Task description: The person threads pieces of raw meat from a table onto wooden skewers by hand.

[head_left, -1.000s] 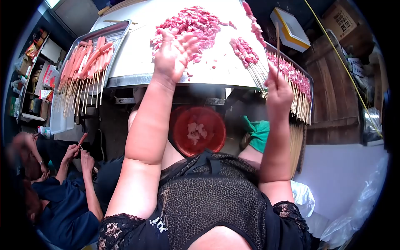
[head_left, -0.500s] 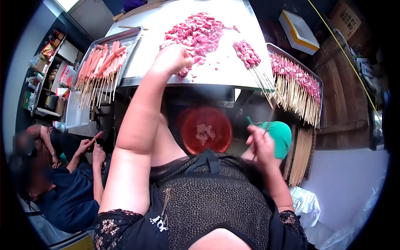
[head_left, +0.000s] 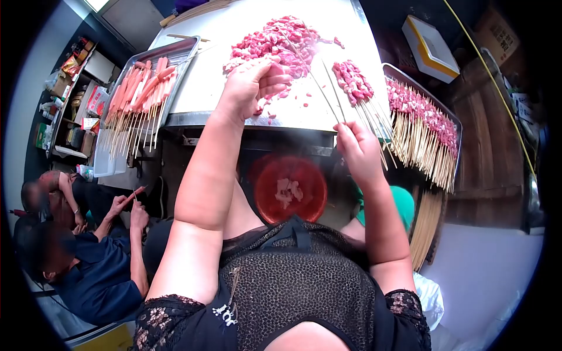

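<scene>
My right hand (head_left: 356, 146) pinches thin wooden skewers (head_left: 329, 96) by their lower ends, in front of the table's edge. Two skewers show, pointing up and left over the white table; no meat is visible on them. At the near edge of the raw meat pile (head_left: 275, 44), my left hand (head_left: 253, 85) has its fingers curled; whether it holds a piece of meat is hidden. Right of the held skewers, several loaded meat skewers (head_left: 353, 82) lie on the table (head_left: 205, 88), their sticks reaching past the edge.
A tray of many meat skewers (head_left: 424, 120) is at the right, a tray of pink sausages on sticks (head_left: 143, 85) at the left. Below the table stands a red basin (head_left: 291, 190). Bare sticks (head_left: 426, 231) lie lower right. Another person (head_left: 96, 269) holds a skewered sausage at left.
My right hand has gone down to the lower right, then back up to the table's edge, and skewers now point over the table. My left hand opened, closed, and has partly uncurled near the pile.
</scene>
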Available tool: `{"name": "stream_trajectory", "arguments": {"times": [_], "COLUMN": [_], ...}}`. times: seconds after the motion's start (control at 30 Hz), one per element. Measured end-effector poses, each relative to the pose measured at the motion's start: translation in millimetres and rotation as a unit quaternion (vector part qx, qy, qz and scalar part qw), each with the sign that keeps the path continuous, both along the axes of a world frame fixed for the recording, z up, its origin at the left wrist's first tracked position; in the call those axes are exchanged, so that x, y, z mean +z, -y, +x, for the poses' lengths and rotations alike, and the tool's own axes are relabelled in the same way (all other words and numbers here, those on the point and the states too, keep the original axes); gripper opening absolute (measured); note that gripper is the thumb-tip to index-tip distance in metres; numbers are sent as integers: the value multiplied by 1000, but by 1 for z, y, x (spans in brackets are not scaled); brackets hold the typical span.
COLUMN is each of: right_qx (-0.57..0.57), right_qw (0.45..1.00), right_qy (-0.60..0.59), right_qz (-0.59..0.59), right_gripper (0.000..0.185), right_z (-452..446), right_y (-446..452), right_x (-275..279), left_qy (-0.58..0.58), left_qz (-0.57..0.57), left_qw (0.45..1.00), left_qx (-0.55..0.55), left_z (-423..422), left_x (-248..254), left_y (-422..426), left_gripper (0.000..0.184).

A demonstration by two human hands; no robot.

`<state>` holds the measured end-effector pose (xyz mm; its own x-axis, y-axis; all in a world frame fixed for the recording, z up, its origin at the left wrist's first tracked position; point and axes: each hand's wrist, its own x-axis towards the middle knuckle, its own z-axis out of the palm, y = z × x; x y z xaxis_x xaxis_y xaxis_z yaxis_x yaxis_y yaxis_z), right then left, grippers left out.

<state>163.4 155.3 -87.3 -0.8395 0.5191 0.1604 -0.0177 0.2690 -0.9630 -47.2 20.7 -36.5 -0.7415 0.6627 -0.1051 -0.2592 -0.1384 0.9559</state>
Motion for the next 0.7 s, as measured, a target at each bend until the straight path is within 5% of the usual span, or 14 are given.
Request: {"name": "stream_trajectory", "arguments": {"times": [0.17, 0.27, 0.7], "right_qx": [-28, -42, -4], "right_qw": [998, 991, 994], "right_qy": [-7, -22, 7], "right_qz": [54, -122, -107], "right_gripper": [17, 17, 14], "right_z": [-4, 2, 4], "right_y": [-8, 2, 5], "right_x": [-21, -28, -31], "left_qy": [79, 48, 86], "left_qz": [74, 128, 169], "left_qw": [993, 989, 974], "left_qx": [40, 49, 123], "left_z": [-2, -8, 4], "left_x": [-12, -15, -14], "left_y": [-15, -19, -18], "left_gripper": [30, 26, 23]}}
